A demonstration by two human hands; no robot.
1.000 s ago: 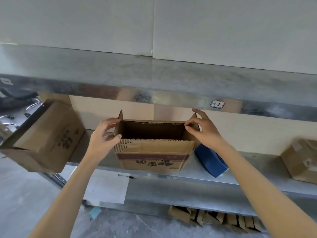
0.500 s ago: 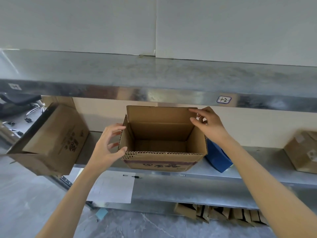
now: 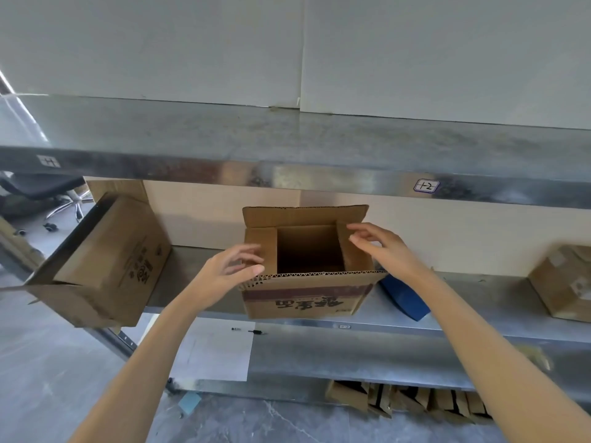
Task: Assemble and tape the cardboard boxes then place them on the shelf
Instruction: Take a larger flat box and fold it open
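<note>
Side flaps point(image 3: 267, 239) of the box point(image 3: 303, 298) have folded inward, left hand point(image 3: 224, 276) and right hand point(image 3: 383, 247) fingers released.

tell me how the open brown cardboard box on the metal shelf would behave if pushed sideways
Probably light: the open brown cardboard box looks empty inside, so it should slide easily on the smooth metal shelf. Its untaped top flaps would likely bend if pushed; lower down it seems stiffer.

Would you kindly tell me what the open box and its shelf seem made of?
Open box: corrugated cardboard, matte brown; wavy fluting shows along its cut front edge. Shelf: likely sheet metal, grey, dully reflective; exact metal unclear.
</note>
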